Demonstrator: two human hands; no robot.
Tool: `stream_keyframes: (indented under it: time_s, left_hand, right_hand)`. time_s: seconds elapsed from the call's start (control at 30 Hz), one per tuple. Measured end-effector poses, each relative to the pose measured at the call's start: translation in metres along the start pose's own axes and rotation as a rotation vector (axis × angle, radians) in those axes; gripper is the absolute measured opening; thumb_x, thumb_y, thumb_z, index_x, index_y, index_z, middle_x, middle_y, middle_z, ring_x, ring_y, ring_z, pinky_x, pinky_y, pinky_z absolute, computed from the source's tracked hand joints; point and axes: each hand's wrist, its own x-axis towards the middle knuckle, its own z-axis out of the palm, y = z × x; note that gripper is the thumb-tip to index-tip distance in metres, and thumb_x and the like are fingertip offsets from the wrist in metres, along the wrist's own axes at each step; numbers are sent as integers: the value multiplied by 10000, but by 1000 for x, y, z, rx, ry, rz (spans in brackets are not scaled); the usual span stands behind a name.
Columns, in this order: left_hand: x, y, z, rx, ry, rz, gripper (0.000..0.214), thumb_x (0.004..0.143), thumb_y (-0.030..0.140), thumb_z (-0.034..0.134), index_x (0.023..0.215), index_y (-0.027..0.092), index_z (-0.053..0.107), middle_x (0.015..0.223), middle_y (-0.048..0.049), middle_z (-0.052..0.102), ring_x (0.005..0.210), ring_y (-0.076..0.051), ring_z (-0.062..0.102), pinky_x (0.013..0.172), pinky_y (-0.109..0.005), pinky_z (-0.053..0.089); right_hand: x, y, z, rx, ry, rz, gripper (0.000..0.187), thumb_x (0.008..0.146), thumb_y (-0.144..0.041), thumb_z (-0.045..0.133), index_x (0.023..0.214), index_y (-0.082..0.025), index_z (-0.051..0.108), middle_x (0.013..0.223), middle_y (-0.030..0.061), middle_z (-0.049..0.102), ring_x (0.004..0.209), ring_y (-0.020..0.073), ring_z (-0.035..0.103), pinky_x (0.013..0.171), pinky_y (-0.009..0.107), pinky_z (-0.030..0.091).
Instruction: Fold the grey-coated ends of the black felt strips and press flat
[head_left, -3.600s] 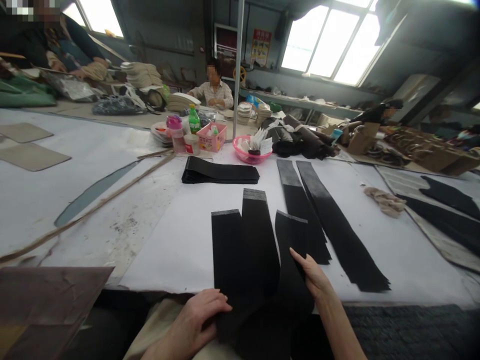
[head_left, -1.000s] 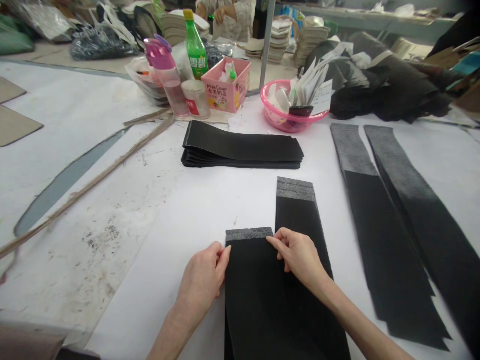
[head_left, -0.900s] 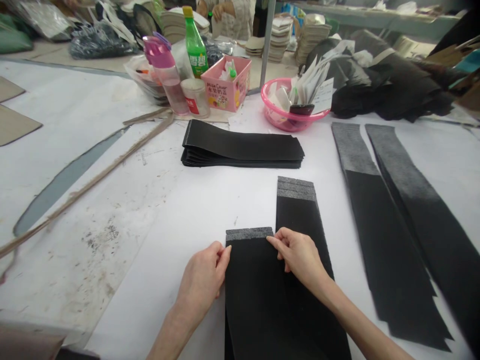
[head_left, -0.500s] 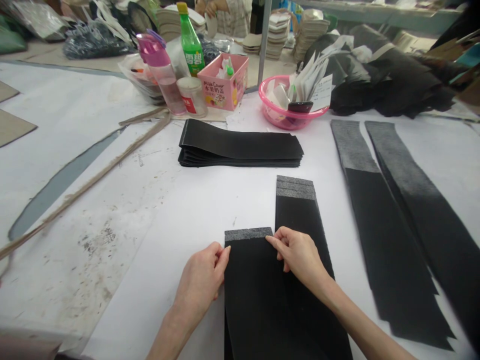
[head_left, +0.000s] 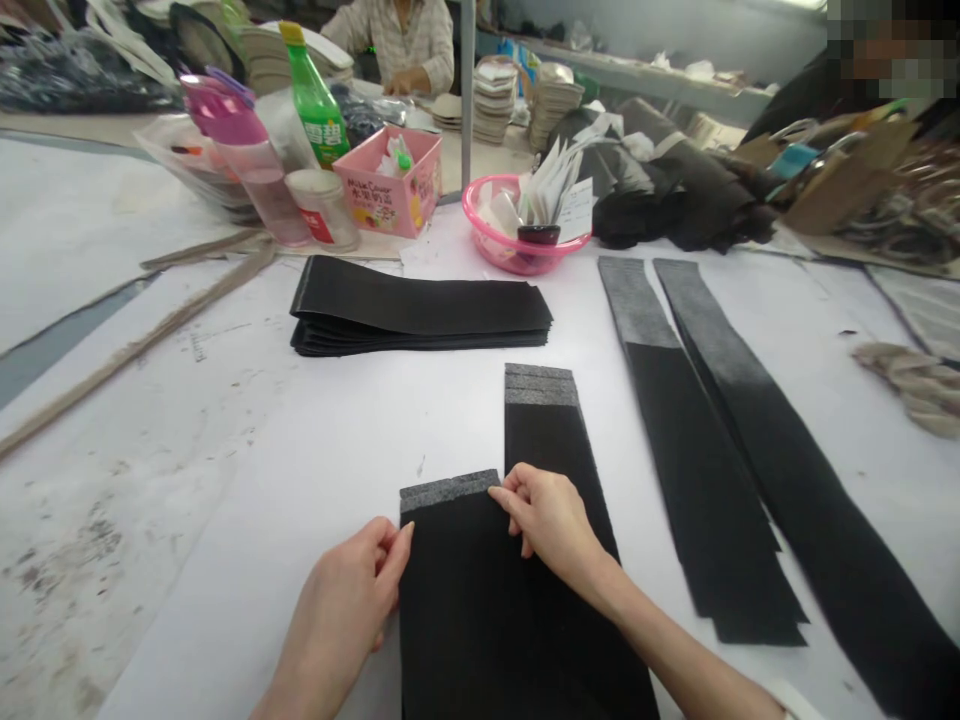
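Observation:
My left hand (head_left: 341,600) pinches the left edge of a black fabric strip (head_left: 457,600) near its far end, where a grey fuzzy band crosses it. At the strip's far right corner, my right hand (head_left: 547,515) grips the edge between thumb and forefinger. Partly beneath my right forearm lies another black strip (head_left: 551,435) with stepped grey bands at its far end. Beyond my hands rests a folded stack of black strips (head_left: 420,305). To the right stretch two long rows of overlapped black strips, a nearer row (head_left: 697,470) and a farther row (head_left: 795,460), both grey at the far end.
A pink basin (head_left: 525,258) with papers, a pink box (head_left: 386,190), a green bottle (head_left: 316,110), a jar (head_left: 322,210) and a purple-lidded bottle (head_left: 262,180) stand along the back. Dark fabric (head_left: 667,190) is heaped at back right. Another person (head_left: 405,50) sits beyond.
The view has swung to the right, so things appear shifted left. Both hands keep their pinch on the strip, whose far end now looks slightly tilted, its right corner farther away.

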Motion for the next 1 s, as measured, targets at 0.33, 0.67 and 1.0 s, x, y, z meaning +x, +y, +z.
stream_keyframes:
  time_s: [0.33,0.67,1.0]
  left_hand:
    - [1,4,-1,63,-12,-22,411,874,565,333,658,232,438,433,77,546,271,-119,481,374,-216,364]
    - [2,-1,1,47,-14,-4,432,884,577,331,649,229,433,442,71,549,274,-115,481,367,-215,359]
    - [0,1,-1,69,-11,18,423,902,548,310,659,226,438,444,73,543,277,-110,480,388,-219,355]
  right_hand:
    - [2,2,1,39,-14,35,262,882,-405,548,712,-206,563,529,-83,638,362,59,571,466,147,405]
    - [3,0,-1,29,-41,43,228,894,-373,538,745,-202,555,532,-78,645,374,65,582,498,159,414]
    - [3,-3,-3,38,-50,46,241,893,-379,527,732,-200,540,522,-70,645,373,73,583,497,165,417]
